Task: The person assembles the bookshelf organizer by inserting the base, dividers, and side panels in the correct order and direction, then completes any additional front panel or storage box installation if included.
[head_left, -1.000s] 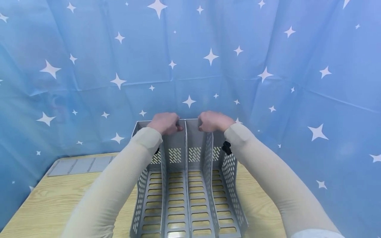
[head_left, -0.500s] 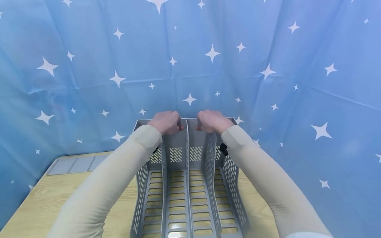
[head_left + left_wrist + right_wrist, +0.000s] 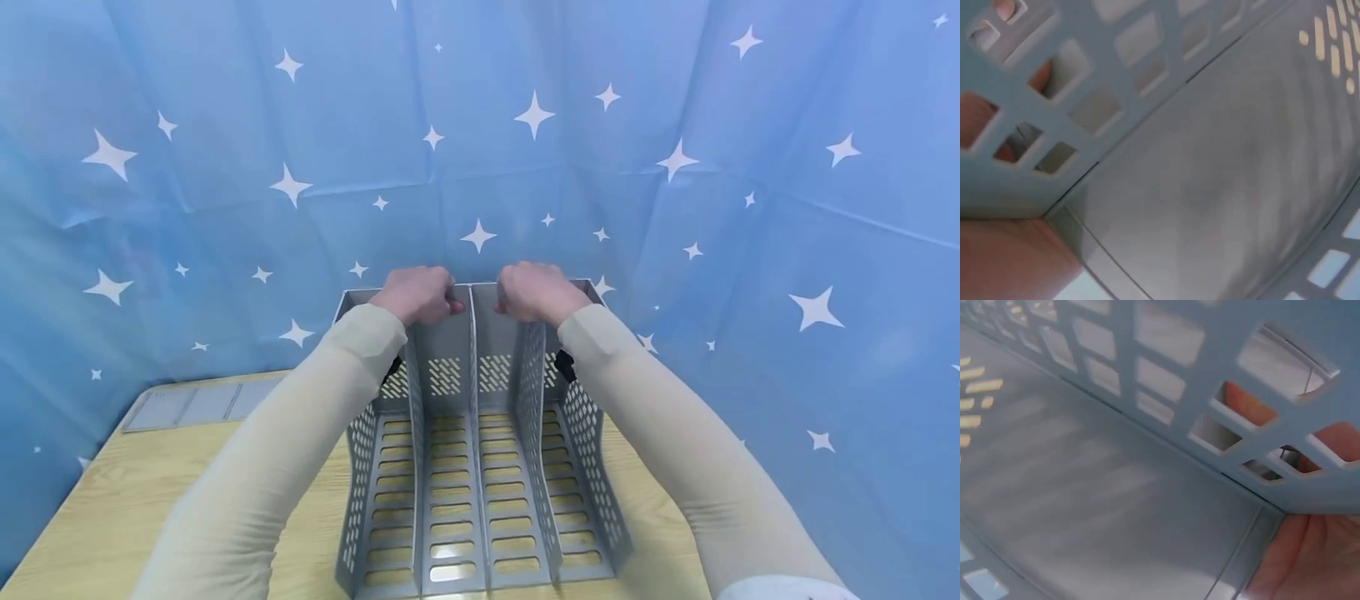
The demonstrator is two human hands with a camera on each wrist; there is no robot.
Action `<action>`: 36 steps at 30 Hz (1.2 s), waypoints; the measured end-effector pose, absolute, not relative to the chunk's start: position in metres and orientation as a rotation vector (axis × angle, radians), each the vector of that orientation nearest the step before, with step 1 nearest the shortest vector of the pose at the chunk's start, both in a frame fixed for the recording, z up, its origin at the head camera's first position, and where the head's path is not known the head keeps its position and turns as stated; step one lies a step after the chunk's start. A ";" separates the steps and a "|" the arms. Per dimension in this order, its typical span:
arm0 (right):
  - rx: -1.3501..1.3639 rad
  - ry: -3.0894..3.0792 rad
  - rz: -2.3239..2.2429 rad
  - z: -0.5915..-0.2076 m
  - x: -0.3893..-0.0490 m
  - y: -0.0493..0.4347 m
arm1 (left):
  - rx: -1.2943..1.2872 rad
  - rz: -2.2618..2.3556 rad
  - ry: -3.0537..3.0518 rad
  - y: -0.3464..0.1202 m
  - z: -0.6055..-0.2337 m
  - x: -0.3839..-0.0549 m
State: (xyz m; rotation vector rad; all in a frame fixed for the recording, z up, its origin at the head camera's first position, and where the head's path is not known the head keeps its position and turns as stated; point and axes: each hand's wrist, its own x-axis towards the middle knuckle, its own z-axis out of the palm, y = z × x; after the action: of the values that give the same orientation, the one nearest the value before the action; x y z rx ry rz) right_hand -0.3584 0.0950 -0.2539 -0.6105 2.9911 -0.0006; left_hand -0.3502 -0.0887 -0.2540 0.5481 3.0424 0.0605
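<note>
A grey plastic file rack [image 3: 441,342] with perforated dividers and a slotted base stands on the table, its compartments open toward me. My left hand [image 3: 418,294] grips the top edge of its back wall, left of the middle divider. Right of that divider, my right hand [image 3: 538,292] holds the same edge, knuckles up. In the left wrist view, fingers [image 3: 974,119] show through the holes of a divider [image 3: 1100,109]. The right wrist view likewise has fingers [image 3: 1340,440] behind the holed divider [image 3: 1210,369], and the palm lies over the rim.
A flat grey panel [image 3: 206,404] with dividing lines lies on the wooden table [image 3: 112,508] at the back left. Behind the rack hangs a blue curtain [image 3: 480,150] with white stars, close to the table's back edge.
The head view has tilted slightly downward, so the rack's front edge now shows. My right forearm has shifted slightly left; both hands keep hold of the back edge.
</note>
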 end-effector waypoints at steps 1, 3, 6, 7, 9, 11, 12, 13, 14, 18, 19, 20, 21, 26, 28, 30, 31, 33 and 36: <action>-0.605 2.993 0.001 -0.253 -0.358 0.095 | 0.551 0.057 3.038 -0.089 -0.253 -0.349; -0.597 2.994 0.001 -0.252 -0.357 0.095 | 0.567 0.059 3.023 -0.089 -0.251 -0.347; -0.584 3.003 0.001 -0.251 -0.359 0.096 | 0.595 0.152 2.985 -0.093 -0.246 -0.344; -0.568 3.000 -0.007 -0.251 -0.359 0.096 | 0.596 0.210 2.977 -0.097 -0.245 -0.343; -0.551 2.996 -0.028 -0.251 -0.362 0.100 | 0.595 0.354 2.968 -0.107 -0.241 -0.341; -0.519 2.982 -0.032 -0.248 -0.365 0.106 | 0.571 0.513 2.972 -0.123 -0.233 -0.338; -0.498 2.976 -0.027 -0.245 -0.367 0.109 | 0.565 0.580 2.981 -0.133 -0.229 -0.336; -0.478 2.970 -0.020 -0.241 -0.369 0.113 | 0.554 0.620 2.998 -0.144 -0.225 -0.333; -0.470 2.968 -0.006 -0.238 -0.371 0.118 | 0.540 0.645 3.013 -0.156 -0.221 -0.330; -0.484 2.960 -0.007 -0.222 -0.376 0.145 | 0.473 0.635 3.074 -0.201 -0.214 -0.318; -0.507 2.965 -0.031 -0.219 -0.375 0.153 | 0.453 0.615 3.085 -0.212 -0.215 -0.315; -0.539 2.964 -0.063 -0.216 -0.375 0.161 | 0.439 0.600 3.093 -0.222 -0.218 -0.312; -0.575 2.965 -0.100 -0.215 -0.375 0.170 | 0.428 0.600 3.094 -0.232 -0.223 -0.310; -0.731 3.018 -0.297 -0.223 -0.368 0.214 | 0.382 0.654 3.062 -0.263 -0.269 -0.300; -0.737 3.049 -0.407 -0.234 -0.364 0.227 | 0.352 0.684 3.036 -0.268 -0.293 -0.296; -0.681 3.070 -0.554 -0.245 -0.360 0.236 | 0.340 0.690 3.027 -0.271 -0.318 -0.293; -0.647 3.081 -0.630 -0.251 -0.358 0.240 | 0.339 0.687 3.030 -0.271 -0.331 -0.292; -0.567 3.093 -0.792 -0.262 -0.353 0.246 | 0.317 0.663 3.040 -0.272 -0.356 -0.289; -0.461 3.114 -0.982 -0.274 -0.345 0.250 | 0.280 0.642 3.053 -0.272 -0.394 -0.285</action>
State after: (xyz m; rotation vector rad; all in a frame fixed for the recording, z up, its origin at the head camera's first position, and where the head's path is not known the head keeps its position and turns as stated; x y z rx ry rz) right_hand -0.3451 0.2505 -0.2739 -0.4607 3.1141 -0.9817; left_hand -0.2846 -0.2724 -0.3943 0.2804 3.0532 0.6421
